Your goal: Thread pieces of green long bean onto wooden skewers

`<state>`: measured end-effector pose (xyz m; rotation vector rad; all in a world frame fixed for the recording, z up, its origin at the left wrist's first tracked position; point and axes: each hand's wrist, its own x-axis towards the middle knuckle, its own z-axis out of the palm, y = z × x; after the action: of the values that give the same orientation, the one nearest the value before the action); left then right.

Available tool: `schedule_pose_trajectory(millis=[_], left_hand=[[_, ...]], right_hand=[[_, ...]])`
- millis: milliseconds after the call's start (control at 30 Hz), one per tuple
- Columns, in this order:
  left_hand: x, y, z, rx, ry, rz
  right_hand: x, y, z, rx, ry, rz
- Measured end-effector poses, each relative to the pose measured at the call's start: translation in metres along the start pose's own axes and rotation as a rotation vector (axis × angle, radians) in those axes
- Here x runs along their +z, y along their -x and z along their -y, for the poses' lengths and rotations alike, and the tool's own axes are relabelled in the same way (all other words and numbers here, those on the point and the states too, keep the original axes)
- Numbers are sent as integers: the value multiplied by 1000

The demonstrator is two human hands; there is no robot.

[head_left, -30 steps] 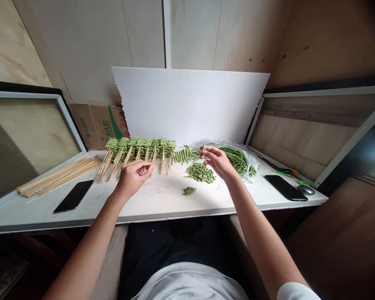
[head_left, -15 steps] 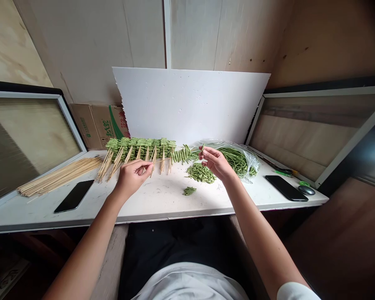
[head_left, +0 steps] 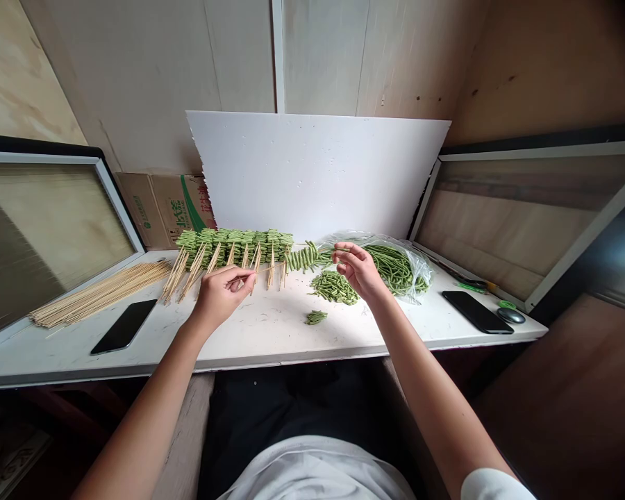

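My left hand (head_left: 221, 295) is closed on the near end of a thin bamboo skewer (head_left: 271, 269) that carries a row of short green bean pieces (head_left: 302, 258) at its far end. My right hand (head_left: 357, 269) is closed in a pinch on a small green bean piece at the tip of that skewer. Just below the right hand lies a pile of cut bean pieces (head_left: 336, 287), with a smaller clump (head_left: 315, 317) nearer to me. A row of finished bean skewers (head_left: 229, 250) lies behind my left hand.
A clear bag of long green beans (head_left: 398, 266) sits right of my hand. Loose bamboo skewers (head_left: 96, 295) and a black phone (head_left: 123, 326) lie at left; a second phone (head_left: 476, 312) and a mouse (head_left: 510, 316) at right. A white foam board (head_left: 317, 170) leans at the back.
My right hand has drawn slightly left and nearer the skewer tip, its fingers closing tighter on the bean piece. The left hand has stayed in place.
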<state>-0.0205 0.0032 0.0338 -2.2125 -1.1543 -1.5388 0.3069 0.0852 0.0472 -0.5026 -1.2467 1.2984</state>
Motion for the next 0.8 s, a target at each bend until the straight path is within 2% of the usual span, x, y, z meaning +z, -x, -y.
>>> schedule_pose_trajectory(millis=[233, 367, 600, 800], left_hand=[[2, 2, 4, -22, 10, 3], [1, 2, 5, -30, 12, 4], [1, 2, 4, -30, 11, -2], [0, 1, 2, -27, 8, -3]], right_hand=[[3, 0, -4, -11, 15, 1], [3, -1, -8, 9, -50, -8], [3, 0, -8, 103, -160, 94], [2, -1, -9, 105, -210, 95]])
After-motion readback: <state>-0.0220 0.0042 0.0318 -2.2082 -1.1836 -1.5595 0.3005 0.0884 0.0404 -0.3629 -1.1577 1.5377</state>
